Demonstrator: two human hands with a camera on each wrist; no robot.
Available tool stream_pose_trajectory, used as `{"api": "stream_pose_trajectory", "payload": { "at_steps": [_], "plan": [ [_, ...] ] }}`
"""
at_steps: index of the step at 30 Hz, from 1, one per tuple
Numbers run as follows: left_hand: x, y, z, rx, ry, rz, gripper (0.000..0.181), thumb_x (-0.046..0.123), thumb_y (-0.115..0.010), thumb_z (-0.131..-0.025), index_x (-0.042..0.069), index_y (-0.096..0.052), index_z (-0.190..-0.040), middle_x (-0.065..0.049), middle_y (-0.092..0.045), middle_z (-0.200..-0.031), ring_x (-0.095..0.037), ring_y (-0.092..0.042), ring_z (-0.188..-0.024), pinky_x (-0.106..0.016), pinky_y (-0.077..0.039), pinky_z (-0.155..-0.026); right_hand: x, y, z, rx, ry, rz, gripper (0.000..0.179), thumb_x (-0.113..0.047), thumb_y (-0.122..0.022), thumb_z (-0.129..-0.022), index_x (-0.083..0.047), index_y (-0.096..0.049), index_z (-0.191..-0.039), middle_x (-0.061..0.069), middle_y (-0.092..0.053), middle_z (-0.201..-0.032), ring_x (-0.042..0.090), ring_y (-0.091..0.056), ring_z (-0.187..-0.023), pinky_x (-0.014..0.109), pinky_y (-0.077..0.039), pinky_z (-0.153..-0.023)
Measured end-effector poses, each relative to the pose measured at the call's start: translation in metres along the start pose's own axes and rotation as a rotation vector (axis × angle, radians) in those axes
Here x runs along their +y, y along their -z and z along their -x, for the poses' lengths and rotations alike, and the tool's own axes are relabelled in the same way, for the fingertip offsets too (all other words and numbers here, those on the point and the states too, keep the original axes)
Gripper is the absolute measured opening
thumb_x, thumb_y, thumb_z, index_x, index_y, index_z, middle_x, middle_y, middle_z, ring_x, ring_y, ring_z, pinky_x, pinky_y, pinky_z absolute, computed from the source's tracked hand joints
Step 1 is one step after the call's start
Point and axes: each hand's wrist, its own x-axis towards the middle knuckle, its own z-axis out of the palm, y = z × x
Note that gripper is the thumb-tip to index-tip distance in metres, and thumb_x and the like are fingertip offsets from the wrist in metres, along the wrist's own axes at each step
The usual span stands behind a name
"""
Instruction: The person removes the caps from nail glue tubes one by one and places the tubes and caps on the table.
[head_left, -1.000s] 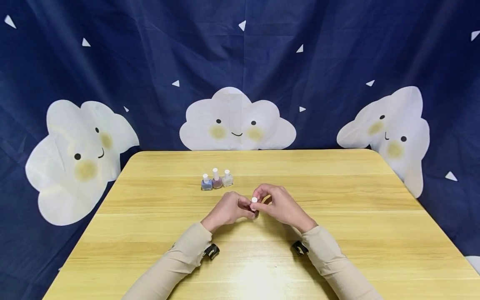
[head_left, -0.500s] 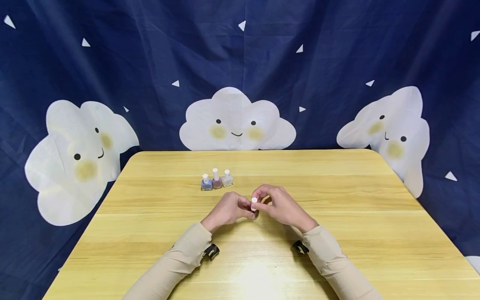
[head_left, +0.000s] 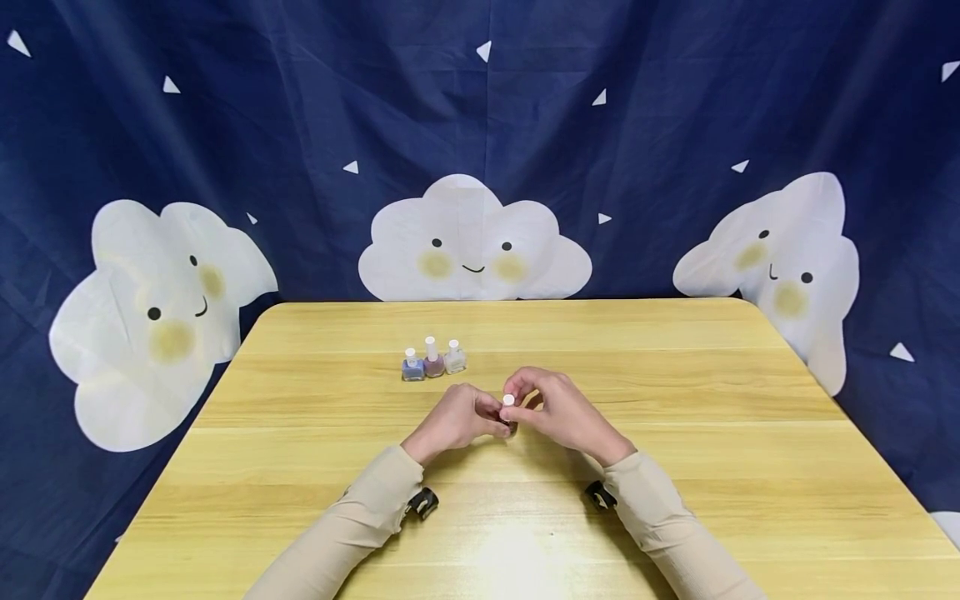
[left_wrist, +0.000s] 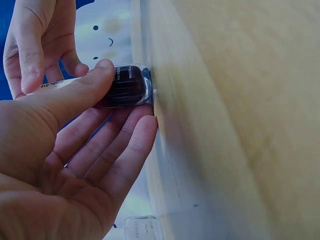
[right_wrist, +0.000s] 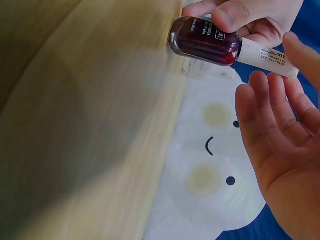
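A dark red nail polish bottle with a tall white cap stands on the table in front of the person. Its glass body is gripped by the left hand, thumb on one side and fingers on the other. The right hand pinches the white cap from the right between thumb and index finger, its other fingers loosely bent. In the left wrist view the thumb covers part of the bottle's label. The cap sits on the bottle.
Farther back and left, three more nail polish bottles stand in a close row: a blue one, a mauve one and a clear one. The wooden table ends at a dark blue curtain with clouds.
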Motion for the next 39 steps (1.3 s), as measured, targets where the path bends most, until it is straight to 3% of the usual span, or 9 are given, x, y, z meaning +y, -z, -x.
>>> {"api": "stream_pose_trajectory", "payload": {
  "at_steps": [18,21,28,39],
  "plan": [
    [0.0016,0.0011,0.0001,0.006,0.008,-0.024,0.017,0.017,-0.086,-0.082,0.015,-0.082,-0.099,0.0,-0.08,-0.094,-0.008,-0.07,-0.083,-0.031,-0.054,-0.081,-0.0034,0.002,0.0005,-0.02,0.054,0.045,0.005,-0.015,-0.073,-0.096,-0.015,-0.068,-0.097,-0.007,-0.07,-0.099,0.01,-0.065,-0.091,0.03,-0.056,-0.076],
    [0.0015,0.0012,-0.0001,0.005,0.01,-0.023,0.016,0.018,-0.086,-0.083,0.016,-0.082,-0.099,0.001,-0.08,-0.094,-0.007,-0.069,-0.083,-0.032,-0.054,-0.082,-0.003,0.0019,0.0,-0.022,0.042,0.045,0.008,-0.015,-0.075,-0.095,-0.017,-0.067,-0.097,-0.007,-0.069,-0.1,0.01,-0.065,-0.092,0.03,-0.056,-0.077],
    [0.0004,0.0006,0.0002,0.002,0.011,-0.018,0.014,0.018,-0.085,-0.083,0.017,-0.082,-0.097,0.001,-0.08,-0.093,-0.007,-0.068,-0.08,-0.031,-0.052,-0.078,-0.0037,-0.0005,-0.0004,-0.008,0.034,0.013,0.02,-0.019,-0.079,-0.092,-0.007,-0.067,-0.102,-0.004,-0.068,-0.093,0.013,-0.066,-0.087,0.027,-0.057,-0.076],
    [0.0022,0.0009,-0.0001,-0.007,0.001,-0.021,0.015,0.015,-0.085,-0.083,0.014,-0.082,-0.098,0.0,-0.08,-0.092,-0.007,-0.071,-0.081,-0.028,-0.055,-0.078,-0.005,0.0001,0.001,0.009,0.045,0.052,0.009,-0.016,-0.077,-0.093,-0.014,-0.068,-0.095,-0.004,-0.07,-0.096,0.01,-0.066,-0.089,0.026,-0.056,-0.075]
  ]
}}
